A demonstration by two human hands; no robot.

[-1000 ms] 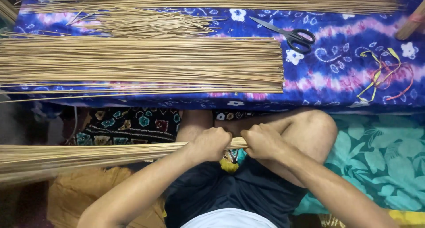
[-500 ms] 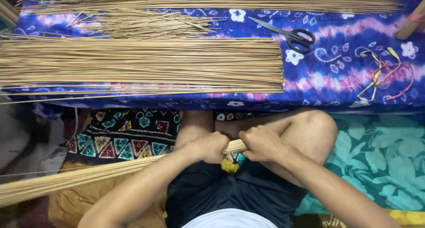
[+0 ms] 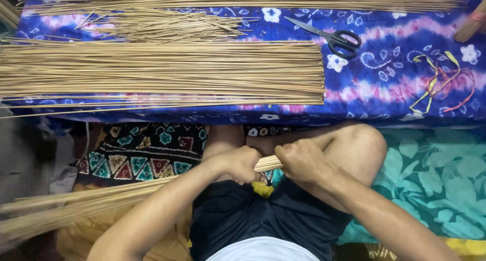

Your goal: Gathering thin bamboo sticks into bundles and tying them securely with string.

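Seated cross-legged, a person clamps both the left hand [image 3: 234, 164] and right hand [image 3: 298, 159], fingers curled fully closed, around the butt end of a bundle of thin sticks [image 3: 86, 205] slanting down-left across the lap, evidently gathering it; binding calls for a firm, even grip.

shorts [image 3: 263, 218]: dark navy, loose
shirt [image 3: 263, 251]: white hem, just below the shorts
arms: bare, no sleeves
legs: bare
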